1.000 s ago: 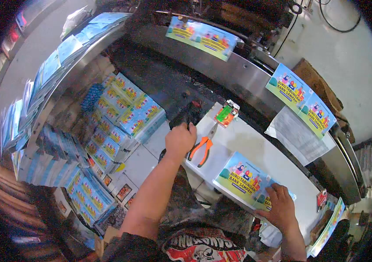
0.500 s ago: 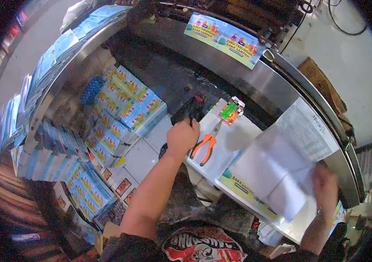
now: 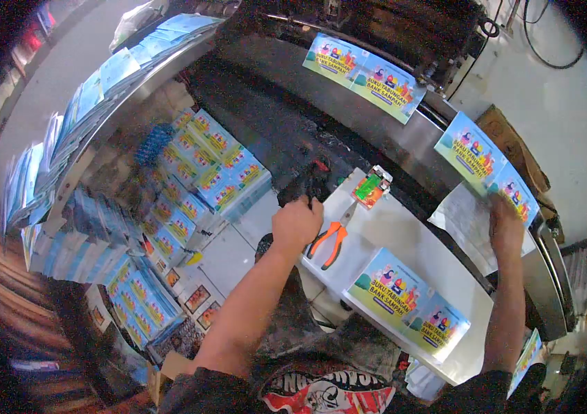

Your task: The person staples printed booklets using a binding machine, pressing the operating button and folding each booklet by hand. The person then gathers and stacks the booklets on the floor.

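Past our white surface (image 3: 411, 238), right fingers (image 3: 501, 210) overlap a blue-green rectangular paper sheet (image 3: 471, 153), grip unclear; left fingers (image 3: 302, 206) clenched

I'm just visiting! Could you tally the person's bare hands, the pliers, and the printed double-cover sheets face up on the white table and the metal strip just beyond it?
Hands: 2 (left hand, right hand)
Pliers: 1
Double-cover sheets: 3 (1 on the white table, 2 on the metal strip)
Total: 6

White table (image 3: 404, 238) — orange-handled pliers (image 3: 341, 229), small packet (image 3: 371, 189), printed sheets (image 3: 404, 301) lying on top.
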{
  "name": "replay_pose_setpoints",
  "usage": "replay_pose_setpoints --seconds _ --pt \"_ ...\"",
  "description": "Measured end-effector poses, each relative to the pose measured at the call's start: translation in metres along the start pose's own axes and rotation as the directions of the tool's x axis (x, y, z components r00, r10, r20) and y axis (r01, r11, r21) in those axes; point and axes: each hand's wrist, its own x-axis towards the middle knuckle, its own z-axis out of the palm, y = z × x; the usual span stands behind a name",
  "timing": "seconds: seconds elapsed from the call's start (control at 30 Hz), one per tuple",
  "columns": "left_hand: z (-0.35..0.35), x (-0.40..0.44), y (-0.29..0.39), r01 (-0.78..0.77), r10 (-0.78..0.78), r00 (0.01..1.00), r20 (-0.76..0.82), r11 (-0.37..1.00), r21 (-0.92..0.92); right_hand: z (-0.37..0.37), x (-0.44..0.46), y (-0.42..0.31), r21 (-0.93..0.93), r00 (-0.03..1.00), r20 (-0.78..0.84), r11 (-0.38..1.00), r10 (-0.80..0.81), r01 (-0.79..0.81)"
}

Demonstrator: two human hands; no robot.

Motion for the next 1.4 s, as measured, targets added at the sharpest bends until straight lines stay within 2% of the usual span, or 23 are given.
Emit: replay_pose_setpoints --seconds 0.03,0.1,0.17,0.2,0.23,0.3,0.37,0.57,0.67,0.73,0.8,0.83,0.87,0.9,0.93,1.0,1.07,1.13,1.17,1.23,1.3,1.33,1.4 --pt "0.0 0.0 0.0 0.0 0.0 1.0 -0.004 1.0 -0.002 -0.005 -0.013 -0.012 0.024 0.993 0.095 0.997 0.075 -0.077" --pt "0.003 0.0 -0.002 -0.024 0.023 0.999 -0.025 1.0 -0.016 -0.023 -0.045 -0.031 0.153 0.987 0.158 0.987 0.032 -0.057" --pt "0.007 0.001 -0.006 -0.029 0.028 0.999 -0.042 0.999 -0.017 -0.048 -0.079 -0.056 0.365 0.957 0.289 0.926 -0.018 -0.093" --pt "0.008 0.001 -0.007 -0.047 0.046 0.998 -0.044 0.999 -0.02 -0.059 -0.099 -0.067 0.407 0.914 0.399 0.908 -0.076 -0.102" --pt "0.007 0.0 -0.006 -0.045 0.045 0.998 -0.047 0.999 -0.014 -0.07 -0.115 -0.08 0.445 0.855 0.501 0.888 -0.138 -0.118" --pt "0.006 0.0 -0.005 -0.023 0.022 0.999 -0.038 0.999 -0.024 -0.1 -0.129 -0.119 0.346 0.753 0.645 0.928 -0.131 -0.135" --pt "0.008 -0.001 -0.006 -0.038 0.036 0.997 -0.067 0.999 -0.028 -0.094 -0.153 -0.131 0.303 0.778 0.603 0.953 -0.174 -0.021" --pt "0.012 -0.002 -0.007 -0.073 0.07 0.988 -0.137 0.997 -0.023 -0.092 -0.158 -0.125 0.431 0.78 0.594 0.897 -0.198 -0.1" --pt "0.004 -0.003 -0.004 -0.058 0.058 0.992 -0.115 0.998 -0.001 -0.098 -0.156 -0.116 0.487 0.774 0.598 0.861 -0.208 -0.144" --pt "-0.002 -0.002 -0.003 0.006 -0.003 0.999 0.05 0.998 -0.062 -0.106 -0.151 -0.103 0.518 0.776 0.592 0.841 -0.218 -0.159" --pt "0.001 0.0 -0.005 0.009 -0.006 0.999 0.043 0.997 -0.07 -0.117 -0.135 -0.087 0.465 0.805 0.59 0.842 -0.066 -0.272" --pt "0.003 0.0 -0.005 0.005 -0.002 0.999 0.037 0.997 -0.076 -0.129 -0.115 -0.084 0.314 0.824 0.567 0.925 -0.003 -0.212" --pt "0.004 0.0 -0.005 0.004 -0.001 0.999 0.041 0.997 -0.076 -0.105 -0.121 -0.048 0.263 0.884 0.467 0.957 -0.016 -0.122" --pt "0.004 0.0 -0.005 -0.002 0.004 1.0 0.029 0.997 -0.077 -0.106 -0.113 -0.029 0.304 0.924 0.373 0.931 0.08 -0.203" --pt "0.004 0.001 -0.005 -0.007 0.009 1.0 0.014 0.997 -0.078 -0.119 -0.09 -0.019 0.105 0.906 0.366 0.957 0.214 -0.269" --pt "0.001 0.001 -0.003 0.007 -0.005 1.0 0.03 0.997 -0.074 -0.132 -0.046 0.015 0.195 0.912 0.166 0.894 0.376 -0.404" --pt "0.002 0.002 -0.003 0.022 -0.019 0.999 0.046 0.997 -0.068 -0.14 0.0 0.004 0.184 0.909 -0.198 0.925 0.367 -0.334" --pt "0.004 0.003 -0.005 0.011 -0.009 0.999 0.036 0.997 -0.075 -0.108 0.03 0.028 0.262 0.895 -0.394 0.959 0.207 -0.107" --pt "0.001 0.001 -0.002 0.011 -0.008 0.999 0.032 0.997 -0.074 -0.09 0.036 0.033 0.264 0.894 -0.397 0.959 0.208 -0.106" --pt "-0.006 -0.003 0.003 0.022 -0.022 1.0 -0.021 1.0 -0.005 -0.052 0.045 0.031 0.115 0.944 -0.313 0.991 0.106 -0.073" --pt "0.001 -0.003 -0.001 0.005 -0.006 0.999 -0.053 1.0 -0.011 -0.024 0.039 0.009 -0.138 0.985 0.007 0.976 0.172 -0.169" --pt "0.005 -0.001 -0.004 -0.018 0.017 0.997 -0.076 1.0 -0.016 -0.013 0.03 0.001 -0.032 0.993 0.021 0.993 0.113 -0.112" --pt "0.011 0.002 -0.009 -0.021 0.019 0.996 -0.085 0.999 -0.027 -0.003 0.008 -0.007 -0.037 0.997 0.026 0.996 0.078 -0.077"
